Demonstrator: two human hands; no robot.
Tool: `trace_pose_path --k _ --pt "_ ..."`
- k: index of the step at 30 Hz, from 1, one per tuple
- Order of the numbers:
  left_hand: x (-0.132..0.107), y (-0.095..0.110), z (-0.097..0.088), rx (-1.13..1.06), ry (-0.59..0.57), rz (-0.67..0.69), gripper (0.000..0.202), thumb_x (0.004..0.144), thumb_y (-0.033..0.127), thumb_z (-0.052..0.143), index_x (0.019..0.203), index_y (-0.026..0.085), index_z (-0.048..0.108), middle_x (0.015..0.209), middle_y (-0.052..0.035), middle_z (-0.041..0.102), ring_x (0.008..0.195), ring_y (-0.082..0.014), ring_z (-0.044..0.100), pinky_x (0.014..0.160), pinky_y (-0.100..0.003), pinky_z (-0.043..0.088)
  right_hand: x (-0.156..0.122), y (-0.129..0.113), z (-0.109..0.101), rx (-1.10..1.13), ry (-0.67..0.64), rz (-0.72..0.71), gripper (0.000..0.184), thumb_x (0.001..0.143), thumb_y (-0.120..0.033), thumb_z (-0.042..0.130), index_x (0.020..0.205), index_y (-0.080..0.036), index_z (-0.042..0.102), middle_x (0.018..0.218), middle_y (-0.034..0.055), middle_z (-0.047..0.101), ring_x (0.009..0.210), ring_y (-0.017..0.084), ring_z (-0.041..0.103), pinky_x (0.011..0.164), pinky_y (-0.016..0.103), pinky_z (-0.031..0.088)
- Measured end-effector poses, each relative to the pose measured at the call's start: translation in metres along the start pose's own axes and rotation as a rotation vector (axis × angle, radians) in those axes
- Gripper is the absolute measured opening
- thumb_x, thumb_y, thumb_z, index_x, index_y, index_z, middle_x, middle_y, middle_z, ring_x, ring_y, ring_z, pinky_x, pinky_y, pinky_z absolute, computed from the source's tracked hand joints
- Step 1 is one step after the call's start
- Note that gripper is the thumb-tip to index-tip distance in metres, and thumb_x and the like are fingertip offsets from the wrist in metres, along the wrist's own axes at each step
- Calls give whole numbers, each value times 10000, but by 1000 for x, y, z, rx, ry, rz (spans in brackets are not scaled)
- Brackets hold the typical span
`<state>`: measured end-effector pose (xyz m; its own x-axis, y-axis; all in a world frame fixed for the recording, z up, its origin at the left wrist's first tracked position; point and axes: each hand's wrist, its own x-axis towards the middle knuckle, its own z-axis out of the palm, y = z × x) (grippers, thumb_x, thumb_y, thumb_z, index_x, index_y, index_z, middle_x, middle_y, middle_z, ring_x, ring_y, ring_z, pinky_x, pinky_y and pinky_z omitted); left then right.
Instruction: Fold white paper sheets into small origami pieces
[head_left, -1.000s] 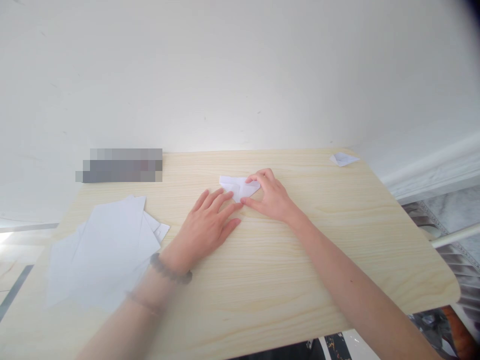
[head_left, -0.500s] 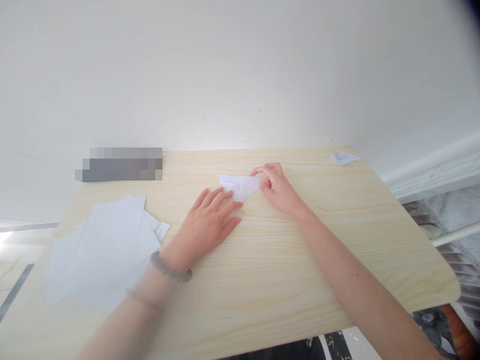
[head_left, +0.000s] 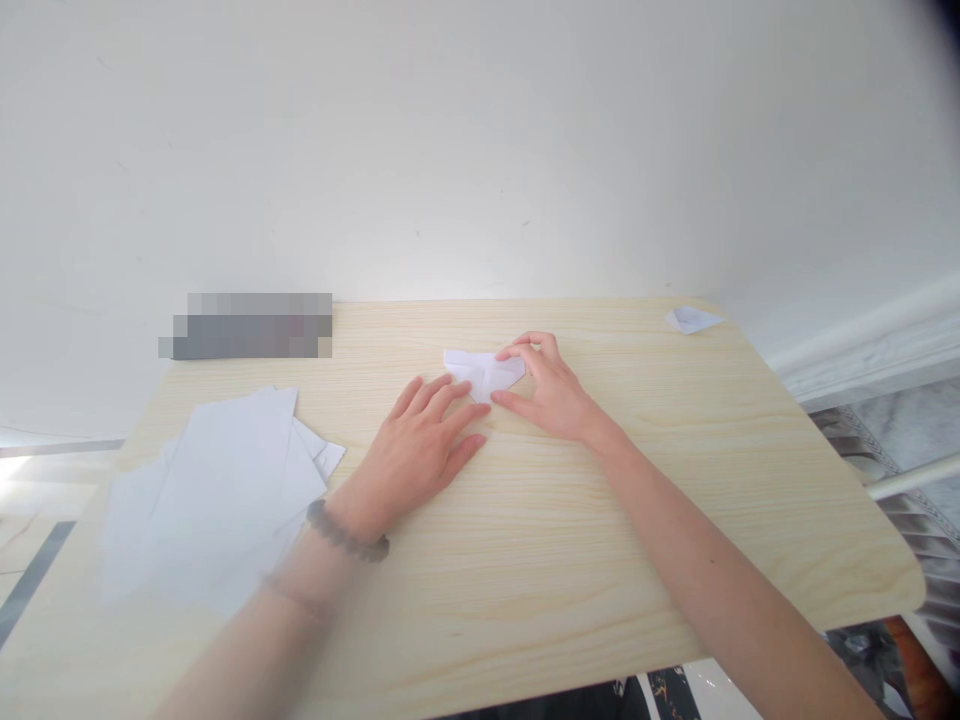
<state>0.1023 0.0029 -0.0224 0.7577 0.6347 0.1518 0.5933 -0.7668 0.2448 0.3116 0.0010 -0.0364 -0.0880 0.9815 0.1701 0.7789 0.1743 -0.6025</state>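
Note:
A small folded white paper lies flat on the pale wooden table, near its middle. My left hand rests flat with fingers spread, its fingertips pressing the paper's lower left edge. My right hand is on the paper's right end, fingers and thumb spread over its corner and pressing it down. A bead bracelet is on my left wrist.
A loose stack of white sheets lies at the table's left. Another small folded paper sits at the far right corner. A blurred grey patch is at the back left. A white wall stands right behind the table.
My right hand, which pinched the paper's right tip half a second ago, has come back down with thumb and fingers spread on it. My left hand has stayed in place.

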Motion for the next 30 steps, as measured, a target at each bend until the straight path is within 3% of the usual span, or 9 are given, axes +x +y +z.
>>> trace_pose_path --k 7,14,19,24,30 --pt "1 0 -2 3 -24 -11 347 910 369 376 1204 239 507 1324 -71 445 1285 -250 316 1090 -488 190 5 7 -8 184 -19 70 442 738 -107 487 1145 -280 481 1138 47 367 715 93 478 767 295 471" --pt "1 0 -2 -17 -10 -4 335 908 364 384 1193 246 515 1317 -67 452 1277 -253 326 1084 -497 200 8 11 -9 213 6 61 517 737 -28 388 1173 -291 478 1109 44 360 635 64 462 752 292 459" --pt "0 0 -1 -8 -22 -11 351 912 372 373 1209 242 508 1327 -68 441 1286 -249 314 1095 -486 182 5 12 -5 147 43 73 416 783 -128 438 1176 -260 473 1122 62 360 701 94 486 763 303 464" --pt "0 -1 0 -3 -29 -17 369 913 382 365 1228 242 496 1339 -69 431 1295 -251 299 1096 -488 175 0 1 0 -13 8 23 538 694 -393 633 1180 -245 456 1199 78 351 1083 223 459 926 390 409" --pt "1 0 -1 5 -32 -12 355 912 373 374 1215 242 506 1330 -71 438 1289 -252 307 1091 -491 184 2 1 -1 1 -20 30 511 711 -294 601 1198 -264 448 1203 69 349 1112 218 446 943 384 404"
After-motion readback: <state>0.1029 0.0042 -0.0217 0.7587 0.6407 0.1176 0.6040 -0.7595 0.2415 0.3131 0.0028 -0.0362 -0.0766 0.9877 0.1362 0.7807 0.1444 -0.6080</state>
